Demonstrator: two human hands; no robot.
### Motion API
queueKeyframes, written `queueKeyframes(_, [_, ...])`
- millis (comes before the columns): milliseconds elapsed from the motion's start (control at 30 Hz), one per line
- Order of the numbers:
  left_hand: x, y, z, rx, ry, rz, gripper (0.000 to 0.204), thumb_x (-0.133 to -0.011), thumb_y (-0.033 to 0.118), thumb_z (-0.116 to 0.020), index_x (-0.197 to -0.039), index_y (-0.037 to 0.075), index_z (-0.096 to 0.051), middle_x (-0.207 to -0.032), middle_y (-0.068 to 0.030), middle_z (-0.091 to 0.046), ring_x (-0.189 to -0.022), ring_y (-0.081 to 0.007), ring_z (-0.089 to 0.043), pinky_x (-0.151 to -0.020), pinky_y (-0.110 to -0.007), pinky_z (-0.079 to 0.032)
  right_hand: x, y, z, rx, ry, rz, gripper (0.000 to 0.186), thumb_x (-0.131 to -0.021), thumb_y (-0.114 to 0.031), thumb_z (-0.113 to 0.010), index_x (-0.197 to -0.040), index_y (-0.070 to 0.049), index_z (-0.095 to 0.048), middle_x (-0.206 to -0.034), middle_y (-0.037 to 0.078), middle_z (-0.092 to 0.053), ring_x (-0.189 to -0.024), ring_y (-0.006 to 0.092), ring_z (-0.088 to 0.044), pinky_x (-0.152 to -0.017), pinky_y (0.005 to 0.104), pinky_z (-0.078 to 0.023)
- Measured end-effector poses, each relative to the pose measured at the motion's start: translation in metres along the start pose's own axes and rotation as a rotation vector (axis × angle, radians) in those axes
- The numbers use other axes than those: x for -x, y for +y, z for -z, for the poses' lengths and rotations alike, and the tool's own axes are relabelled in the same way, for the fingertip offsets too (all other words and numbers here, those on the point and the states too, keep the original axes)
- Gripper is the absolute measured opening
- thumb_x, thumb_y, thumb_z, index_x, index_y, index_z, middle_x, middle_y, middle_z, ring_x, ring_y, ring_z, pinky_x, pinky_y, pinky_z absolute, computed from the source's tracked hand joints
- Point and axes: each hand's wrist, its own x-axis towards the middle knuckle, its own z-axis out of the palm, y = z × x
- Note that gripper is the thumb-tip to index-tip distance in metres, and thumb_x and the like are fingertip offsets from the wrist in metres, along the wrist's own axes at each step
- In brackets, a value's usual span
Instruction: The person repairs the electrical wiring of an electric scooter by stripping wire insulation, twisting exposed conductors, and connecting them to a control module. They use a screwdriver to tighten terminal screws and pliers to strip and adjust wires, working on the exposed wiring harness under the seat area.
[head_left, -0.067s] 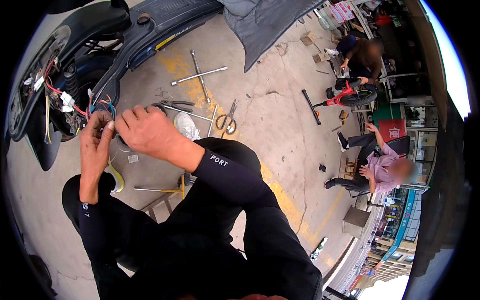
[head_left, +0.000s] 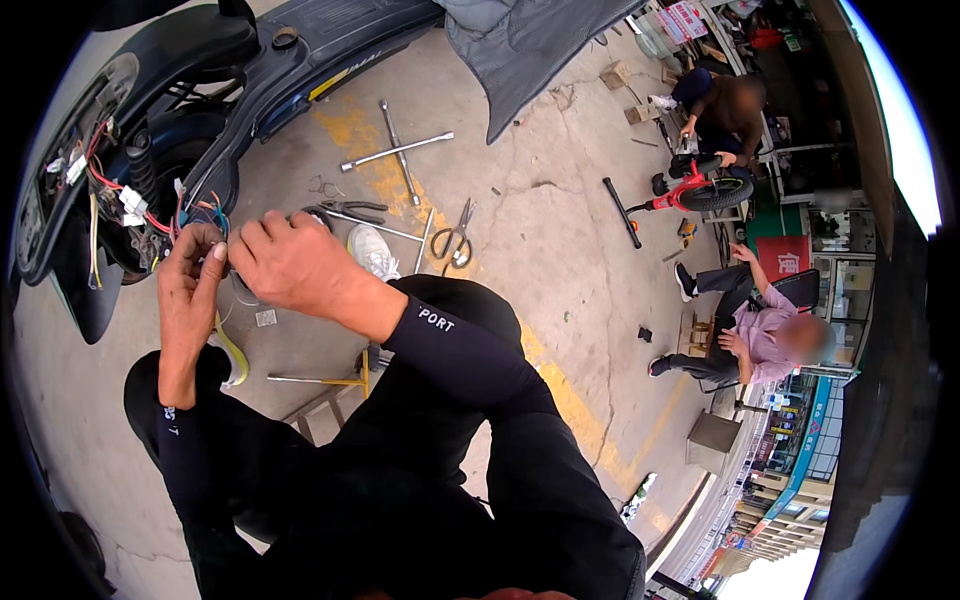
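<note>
Both my hands meet at the left, beside a dark scooter with its wiring exposed. My left hand is closed in a pinch on thin coloured wires, which come out above its fingers. Touching or nearly touching those fingertips, my right hand is also closed, knuckles up. What its fingertips hold is hidden. Further left, red wires and a white connector hang from the scooter's opened body. Yellow and white loose leads dangle below them.
On the concrete lie a cross-shaped lug wrench, scissors, pliers and a yellow-and-metal T-shaped tool. At right one person holds a small red bike; another sits on a chair. A grey cover hangs at the top.
</note>
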Motion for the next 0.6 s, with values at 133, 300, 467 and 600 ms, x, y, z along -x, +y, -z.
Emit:
queueKeyframes(133, [0.000, -0.002, 0.002, 0.011, -0.017, 0.022, 0.011, -0.099, 0.010, -0.058, -0.100, -0.001, -0.058, -0.085, 0.0006, -0.056, -0.074, -0.0064, -0.049, -0.066, -0.022, -0.042, -0.009, 0.000, -0.001, -0.667, -0.075, -0.421, 0.013, -0.086, -0.016, -0.058, -0.081, -0.004, -0.059, -0.066, 0.008, -0.057, -0.064, 0.0237, -0.062, -0.052, 0.0351, -0.046])
queueKeyframes(300, [-0.002, 0.003, 0.004, -0.023, -0.021, -0.012, 0.010, -0.099, 0.010, -0.058, -0.099, 0.000, -0.057, -0.085, 0.0003, -0.057, -0.074, -0.0062, -0.050, -0.066, -0.022, -0.042, -0.007, -0.003, 0.005, -0.606, -0.008, -0.403, 0.016, -0.087, -0.019, -0.060, -0.084, -0.003, -0.060, -0.069, 0.007, -0.057, -0.063, 0.0219, -0.062, -0.052, 0.0327, -0.047])
queueKeyframes(467, [-0.001, 0.002, 0.004, 0.001, -0.015, 0.015, 0.010, -0.099, 0.009, -0.057, -0.098, -0.001, -0.057, -0.085, 0.0003, -0.056, -0.074, -0.0062, -0.050, -0.066, -0.022, -0.042, -0.001, 0.002, -0.006, -0.010, 0.113, -0.027, 0.022, -0.078, -0.020, -0.063, -0.091, -0.002, -0.062, -0.076, 0.004, -0.055, -0.067, 0.0180, -0.060, -0.053, 0.0311, -0.047])
queueKeyframes(600, [0.000, 0.001, 0.003, 0.018, -0.013, 0.017, 0.010, -0.099, 0.009, -0.057, -0.098, -0.001, -0.057, -0.084, 0.0005, -0.055, -0.074, -0.0063, -0.049, -0.066, -0.023, -0.042, -0.002, 0.005, -0.004, 0.119, 0.174, 0.104, 0.026, -0.076, -0.018, -0.061, -0.095, -0.001, -0.063, -0.073, 0.003, -0.053, -0.066, 0.0170, -0.058, -0.052, 0.0294, -0.044])
